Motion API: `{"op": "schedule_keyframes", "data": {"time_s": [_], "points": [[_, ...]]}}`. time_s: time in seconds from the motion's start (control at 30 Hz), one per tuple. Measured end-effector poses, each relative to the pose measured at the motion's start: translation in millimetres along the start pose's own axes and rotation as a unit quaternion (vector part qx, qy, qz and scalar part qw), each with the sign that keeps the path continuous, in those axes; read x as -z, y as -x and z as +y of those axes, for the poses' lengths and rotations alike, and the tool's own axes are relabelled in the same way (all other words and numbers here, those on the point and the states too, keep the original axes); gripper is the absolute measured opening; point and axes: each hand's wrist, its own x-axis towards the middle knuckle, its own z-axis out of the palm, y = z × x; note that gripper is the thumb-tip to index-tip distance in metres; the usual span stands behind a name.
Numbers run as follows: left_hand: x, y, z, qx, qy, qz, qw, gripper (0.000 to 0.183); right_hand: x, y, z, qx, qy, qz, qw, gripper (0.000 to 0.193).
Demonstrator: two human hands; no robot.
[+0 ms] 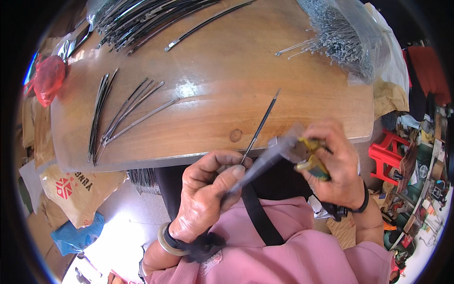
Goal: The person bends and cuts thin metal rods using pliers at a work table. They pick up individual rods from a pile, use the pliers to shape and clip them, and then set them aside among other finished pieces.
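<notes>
rod by rod at the wooden bench

seated at a wooden table [302,118], with a large heap of dark rods [142,19] lying far beyond the left hand and a clear bag of silvery pins [340,38] well beyond the right. nearer, up and to the left of the left hand, two small groups of laid-out rods [123,113], seemingly finished, though few against the heap. left hand [208,194] closed around one thin dark rod [260,125], tip angled up over the table edge. right hand [336,165] clenched on yellow-handled pliers [309,156], blurred, just beside the left thumb.
</notes>
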Motion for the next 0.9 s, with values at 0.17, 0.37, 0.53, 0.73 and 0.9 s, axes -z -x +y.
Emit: {"op": "schedule_keyframes", "data": {"time_s": [0.17, 0.37, 0.53, 0.73, 0.9], "points": [[-6, 12, 1, -0.099, -0.1, 0.014, 0.99, 0.013, -4, 14, -12, -0.076, -0.112, -0.084, 0.987, 0.031], [-1, 10, -4, -0.15, -0.196, 0.038, 0.968, 0.014, -11, 13, -11, 0.007, -0.037, -0.137, 0.99, 0.03], [12, 10, 2, -0.159, -0.196, 0.093, 0.963, 0.013, -24, -6, -10, 0.065, -0.031, -0.139, 0.988, 0.03], [24, 1, 34, -0.187, -0.139, 0.147, 0.961, 0.012, -29, -49, -15, 0.084, -0.076, -0.136, 0.984, 0.035], [92, 34, 50, -0.249, -0.28, 0.299, 0.878, 0.013, 38, -80, -3, 0.023, 0.113, -0.062, 0.991, 0.03]]}}
